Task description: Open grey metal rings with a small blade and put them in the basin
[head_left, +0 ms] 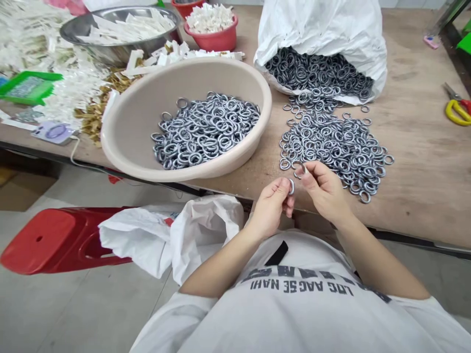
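My left hand (pixel 273 203) pinches a grey ring (pixel 292 187) between thumb and fingers, just off the table's front edge. Close by on the right, my right hand (pixel 326 189) grips another ring (pixel 299 167), held tilted near the loose pile. That pile of grey rings (pixel 331 142) spreads over the table and runs back to the mouth of a white sack (pixel 320 29) full of darker-looking rings. To the left, a wide beige basin (pixel 125 132) holds a heap of similar rings (pixel 209 130).
Behind the basin stand a steel bowl (pixel 128 51) of white strips and a red bowl (pixel 217 40) of white pieces. A green tray (pixel 47 78) lies at left, yellow-and-red scissors (pixel 456 110) at right. Below the table are a red stool (pixel 44 235) and a white bag (pixel 202 225).
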`<state>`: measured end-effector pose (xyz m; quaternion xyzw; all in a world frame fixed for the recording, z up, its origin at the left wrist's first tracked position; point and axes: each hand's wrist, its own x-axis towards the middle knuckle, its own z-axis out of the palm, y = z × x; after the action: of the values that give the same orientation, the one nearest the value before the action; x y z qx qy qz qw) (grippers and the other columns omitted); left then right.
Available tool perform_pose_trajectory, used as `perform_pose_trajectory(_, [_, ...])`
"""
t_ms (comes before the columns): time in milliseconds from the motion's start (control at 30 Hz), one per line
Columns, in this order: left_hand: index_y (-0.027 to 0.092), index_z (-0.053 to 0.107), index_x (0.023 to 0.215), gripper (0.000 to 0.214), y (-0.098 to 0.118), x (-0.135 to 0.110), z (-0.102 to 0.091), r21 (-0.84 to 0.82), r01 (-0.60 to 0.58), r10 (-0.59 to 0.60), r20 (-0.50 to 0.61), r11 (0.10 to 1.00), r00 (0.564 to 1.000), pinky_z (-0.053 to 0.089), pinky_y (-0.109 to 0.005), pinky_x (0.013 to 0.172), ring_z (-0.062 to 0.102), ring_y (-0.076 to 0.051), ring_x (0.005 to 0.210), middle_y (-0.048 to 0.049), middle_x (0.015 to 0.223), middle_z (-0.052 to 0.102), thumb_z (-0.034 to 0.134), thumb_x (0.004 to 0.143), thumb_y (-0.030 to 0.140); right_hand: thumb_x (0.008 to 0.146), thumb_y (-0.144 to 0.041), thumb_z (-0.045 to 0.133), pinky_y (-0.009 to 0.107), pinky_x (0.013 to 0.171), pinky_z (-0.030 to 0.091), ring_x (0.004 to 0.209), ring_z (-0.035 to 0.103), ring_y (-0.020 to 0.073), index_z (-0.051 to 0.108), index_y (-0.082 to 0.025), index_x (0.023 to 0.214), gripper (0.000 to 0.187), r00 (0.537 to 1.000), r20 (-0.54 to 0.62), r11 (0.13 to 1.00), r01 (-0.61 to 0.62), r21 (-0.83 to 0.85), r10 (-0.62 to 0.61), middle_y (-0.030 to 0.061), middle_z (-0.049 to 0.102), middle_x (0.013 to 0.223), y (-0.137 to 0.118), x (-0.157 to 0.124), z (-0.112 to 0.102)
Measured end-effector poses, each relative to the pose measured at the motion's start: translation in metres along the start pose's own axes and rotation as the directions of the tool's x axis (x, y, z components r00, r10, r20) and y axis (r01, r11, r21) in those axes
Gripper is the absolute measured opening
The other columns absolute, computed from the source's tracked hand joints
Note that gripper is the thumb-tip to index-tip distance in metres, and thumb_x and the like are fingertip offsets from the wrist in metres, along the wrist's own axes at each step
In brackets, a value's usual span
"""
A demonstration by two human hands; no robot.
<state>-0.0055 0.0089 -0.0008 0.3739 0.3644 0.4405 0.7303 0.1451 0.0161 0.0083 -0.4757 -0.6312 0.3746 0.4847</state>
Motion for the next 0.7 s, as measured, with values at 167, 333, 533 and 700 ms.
perform_pose_trajectory(167, [0.018,0.045,0.072,0.040,0.002,-0.002,-0.001,-0.077,-0.017,0.013,-0.046,0.997,0.999,0.028,-0.018,0.040,0.034,-0.006,0.041,0.0073,0.050,0.039,0.059,0.091,0.051,0.098,-0.045,0.052,0.028,0.059,0.026,0.060,0.044,0.0112,0.046,-0.020,0.073,0.036,0.976,0.156,0.886,0.204,-0.416,-0.151,-0.0033,0.046,0.065,-0.006,-0.017,-0.004])
perform_pose_trajectory(333, [0.018,0.044,0.072,0.040,0.000,-0.004,-0.003,-0.097,-0.017,0.018,0.009,0.995,1.000,0.024,-0.016,0.041,0.029,-0.004,0.041,0.0081,0.050,0.035,0.061,0.090,0.049,0.100,-0.044,0.047,0.028,0.059,0.024,0.060,0.041,0.0108,0.042,-0.020,0.072,0.037,0.960,0.249,0.873,0.231,-0.430,-0.132,-0.0035,0.043,0.065,-0.009,-0.018,-0.005])
perform_pose_trajectory(533, [0.018,0.047,0.077,0.037,-0.001,-0.006,-0.004,-0.128,0.018,-0.012,0.049,0.992,0.999,0.024,-0.016,0.040,0.027,-0.004,0.040,0.0092,0.050,0.032,0.063,0.089,0.049,0.100,-0.043,0.048,0.028,0.059,0.022,0.059,0.038,0.0101,0.038,-0.020,0.070,0.039,0.942,0.302,0.880,0.261,-0.397,-0.144,-0.0042,0.041,0.064,-0.013,-0.017,-0.011])
perform_pose_trajectory(700, [0.018,0.048,0.078,0.037,-0.003,-0.002,-0.010,-0.158,0.063,-0.056,0.049,0.985,0.997,0.023,-0.015,0.040,0.023,-0.004,0.040,0.0102,0.050,0.030,0.067,0.086,0.049,0.101,-0.042,0.046,0.027,0.060,0.024,0.059,0.040,0.0101,0.042,-0.019,0.067,0.041,0.950,0.290,0.904,0.224,-0.365,-0.118,-0.0040,0.043,0.063,-0.009,-0.014,-0.006])
